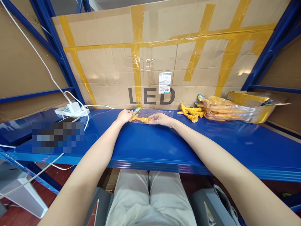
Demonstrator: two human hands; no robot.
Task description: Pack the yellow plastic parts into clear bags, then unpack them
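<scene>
A clear plastic bag [162, 112] lies flat on the blue shelf in front of me, with a small colourful card [137, 110] at its left end. My left hand [124, 116] pinches the bag's left end beside that card. Over the bag lies an orange plastic piece [141, 119] with a branched left end and a round, cup-like right end. My right hand [161, 119] is closed at the cup-like end, fingers curled. Clear film shows around these fingers; I cannot tell whether they are inside the bag or on top.
Several loose orange pieces [190, 112] lie to the right. Beyond them are filled clear bags [223, 108] and an open taped carton [258, 108]. A white power strip [72, 110] with cables and a blurred dark object [58, 135] are at left. A large cardboard sheet [105, 72] stands behind.
</scene>
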